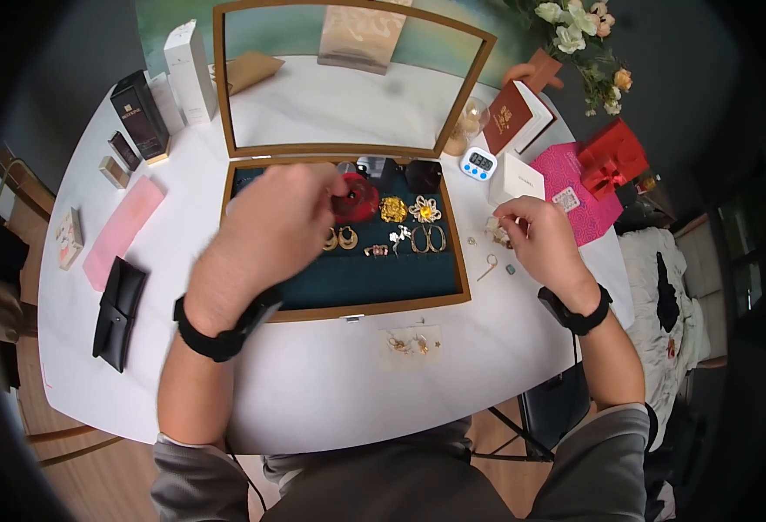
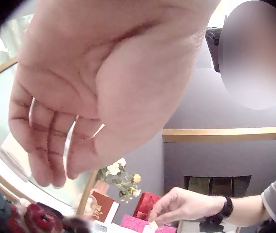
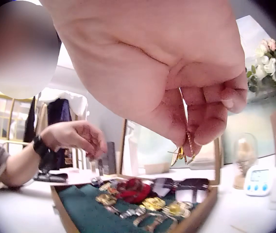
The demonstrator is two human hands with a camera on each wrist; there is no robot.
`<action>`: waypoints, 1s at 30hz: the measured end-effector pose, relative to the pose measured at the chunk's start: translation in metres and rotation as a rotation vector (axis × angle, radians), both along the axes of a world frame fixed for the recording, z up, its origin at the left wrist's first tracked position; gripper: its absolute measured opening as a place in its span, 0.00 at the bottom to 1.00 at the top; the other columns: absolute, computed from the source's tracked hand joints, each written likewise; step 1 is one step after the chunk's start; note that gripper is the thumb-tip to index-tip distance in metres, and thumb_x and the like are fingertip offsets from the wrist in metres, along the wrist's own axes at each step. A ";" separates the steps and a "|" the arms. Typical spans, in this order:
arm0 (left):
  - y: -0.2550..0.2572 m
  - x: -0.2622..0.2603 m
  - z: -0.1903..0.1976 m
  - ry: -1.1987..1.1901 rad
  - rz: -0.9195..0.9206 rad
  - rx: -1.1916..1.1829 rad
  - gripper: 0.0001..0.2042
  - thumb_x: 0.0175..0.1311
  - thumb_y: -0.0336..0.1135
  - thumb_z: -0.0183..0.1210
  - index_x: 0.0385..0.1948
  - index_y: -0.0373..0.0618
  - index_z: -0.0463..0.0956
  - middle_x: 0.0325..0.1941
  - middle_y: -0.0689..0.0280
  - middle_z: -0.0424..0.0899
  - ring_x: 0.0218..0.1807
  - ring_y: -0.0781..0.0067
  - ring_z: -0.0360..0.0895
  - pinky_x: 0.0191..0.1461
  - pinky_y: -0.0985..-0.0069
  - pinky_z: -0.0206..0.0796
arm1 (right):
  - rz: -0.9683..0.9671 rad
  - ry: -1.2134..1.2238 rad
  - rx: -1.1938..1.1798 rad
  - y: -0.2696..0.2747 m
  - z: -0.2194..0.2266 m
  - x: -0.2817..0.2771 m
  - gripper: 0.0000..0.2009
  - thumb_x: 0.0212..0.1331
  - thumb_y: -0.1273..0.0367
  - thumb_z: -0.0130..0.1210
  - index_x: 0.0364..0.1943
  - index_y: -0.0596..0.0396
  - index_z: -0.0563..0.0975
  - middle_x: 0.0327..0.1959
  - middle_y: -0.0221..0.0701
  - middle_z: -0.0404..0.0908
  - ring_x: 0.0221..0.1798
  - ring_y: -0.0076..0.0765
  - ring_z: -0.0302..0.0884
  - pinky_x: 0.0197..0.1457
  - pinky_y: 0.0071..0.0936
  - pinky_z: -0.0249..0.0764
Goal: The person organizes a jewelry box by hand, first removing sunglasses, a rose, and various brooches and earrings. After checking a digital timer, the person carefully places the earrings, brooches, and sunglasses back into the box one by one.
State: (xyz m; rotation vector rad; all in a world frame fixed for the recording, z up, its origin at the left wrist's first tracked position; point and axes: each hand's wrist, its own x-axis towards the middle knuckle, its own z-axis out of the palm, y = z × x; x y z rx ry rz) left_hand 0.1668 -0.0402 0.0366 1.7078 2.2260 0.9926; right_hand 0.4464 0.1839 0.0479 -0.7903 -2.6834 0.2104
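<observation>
A wooden jewellery box [image 1: 400, 306] lies on the table with its mirrored lid [image 1: 331, 96] raised. Over its left half hovers my left hand [image 1: 274, 217], holding nothing, its fingers loosely bent close to a red flower brooch [image 1: 361, 198]. Inside, a gold flower brooch [image 1: 393, 209], a silvery flower brooch with a yellow centre [image 1: 426, 209], gold hoop earrings [image 1: 347, 237] and large oval hoops [image 1: 428, 239] rest on dark green lining. My right hand [image 1: 544, 235], right of the box, pinches a small gold piece of jewellery [image 3: 181, 156] between thumb and fingertips.
Beside the right hand stand a white box [image 1: 518, 180] and a timer [image 1: 478, 163]. A pink bag [image 1: 592, 217] and red gift box [image 1: 613, 157] lie beyond. In front is a small packet of earrings [image 1: 411, 346]. A black case [image 1: 120, 313] and pink pouch [image 1: 126, 230] lie left.
</observation>
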 end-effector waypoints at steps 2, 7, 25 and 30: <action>0.006 0.010 -0.003 -0.129 -0.165 0.111 0.13 0.70 0.23 0.62 0.53 0.36 0.85 0.44 0.51 0.91 0.45 0.53 0.91 0.50 0.64 0.81 | 0.124 0.056 -0.164 -0.024 0.017 -0.018 0.06 0.63 0.81 0.63 0.42 0.61 0.87 0.36 0.44 0.88 0.36 0.53 0.88 0.42 0.40 0.83; 0.012 0.039 0.000 -0.474 -0.337 0.134 0.20 0.67 0.23 0.71 0.60 0.34 0.81 0.44 0.61 0.90 0.42 0.76 0.87 0.48 0.74 0.82 | 0.339 0.233 -0.276 -0.066 0.029 -0.067 0.09 0.65 0.82 0.60 0.46 0.61 0.85 0.37 0.43 0.86 0.37 0.50 0.86 0.41 0.37 0.80; 0.024 0.028 -0.019 -0.511 -0.187 0.149 0.07 0.66 0.19 0.64 0.43 0.36 0.86 0.35 0.65 0.85 0.37 0.79 0.82 0.39 0.76 0.76 | 0.354 0.454 -0.607 -0.057 -0.005 -0.093 0.09 0.69 0.83 0.60 0.49 0.62 0.86 0.38 0.31 0.87 0.37 0.23 0.82 0.41 0.23 0.76; 0.026 0.031 -0.021 -0.552 -0.220 0.050 0.06 0.68 0.19 0.65 0.43 0.37 0.84 0.41 0.67 0.87 0.43 0.81 0.83 0.45 0.78 0.78 | 0.439 0.458 -0.533 -0.060 -0.005 -0.089 0.05 0.68 0.81 0.58 0.44 0.61 0.83 0.38 0.41 0.84 0.36 0.48 0.84 0.40 0.36 0.78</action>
